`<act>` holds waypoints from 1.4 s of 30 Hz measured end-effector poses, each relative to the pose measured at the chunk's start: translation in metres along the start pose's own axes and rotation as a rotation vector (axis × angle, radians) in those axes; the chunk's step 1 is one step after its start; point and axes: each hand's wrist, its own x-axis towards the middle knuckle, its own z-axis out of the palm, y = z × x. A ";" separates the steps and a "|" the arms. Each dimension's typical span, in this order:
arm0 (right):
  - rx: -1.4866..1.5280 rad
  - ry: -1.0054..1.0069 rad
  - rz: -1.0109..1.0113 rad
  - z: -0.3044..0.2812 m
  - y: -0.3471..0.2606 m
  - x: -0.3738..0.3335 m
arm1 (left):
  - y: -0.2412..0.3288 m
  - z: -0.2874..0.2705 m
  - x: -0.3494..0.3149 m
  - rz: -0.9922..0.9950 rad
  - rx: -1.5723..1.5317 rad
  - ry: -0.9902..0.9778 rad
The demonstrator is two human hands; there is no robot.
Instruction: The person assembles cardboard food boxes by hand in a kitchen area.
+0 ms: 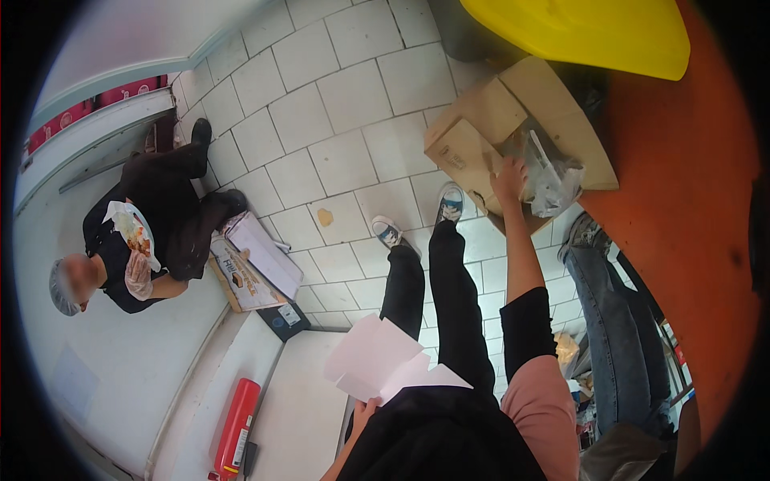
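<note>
My left hand (365, 411) is closed on the edge of a pale paper box (373, 353) with unfolded flaps, held low in front of my body. My right arm stretches forward to a brown cardboard box (553, 96) with raised flaps. Over that box's opening is my right hand (509, 179), fingers apart, beside a clear plastic bag (553, 184) that lies inside. Fine contact between these fingers and the bag or the inner flap is hard to make out.
A person (152, 216) at left holds a plate of food (132, 232). Flattened cartons (249, 272) lean near them. A red fire extinguisher (237, 429) is at lower left. A yellow plastic cover (593, 32) overhangs the box. Another person's jeans (613, 337) show at right, beside an orange surface (682, 200).
</note>
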 end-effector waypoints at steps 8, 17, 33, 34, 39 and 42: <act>-0.123 0.202 -0.442 -0.032 -0.004 -0.106 | -0.019 -0.001 0.014 0.145 -0.050 -0.069; 0.099 0.259 -0.220 -0.052 -0.011 -0.137 | -0.013 -0.005 0.022 0.173 -0.102 -0.156; 0.031 -0.708 -0.535 -0.150 0.035 -0.383 | 0.100 -0.080 -0.073 0.775 -0.344 -0.228; 0.019 -0.636 -0.530 -0.187 0.016 -0.375 | 0.109 -0.090 -0.090 0.840 -0.356 -0.243; 0.671 -0.093 -0.590 -0.351 -0.108 -0.396 | 0.133 -0.131 -0.125 1.229 -0.486 -0.223; 1.212 -0.540 -0.563 -0.420 -0.194 -0.442 | 0.145 -0.156 -0.147 1.457 -0.471 -0.228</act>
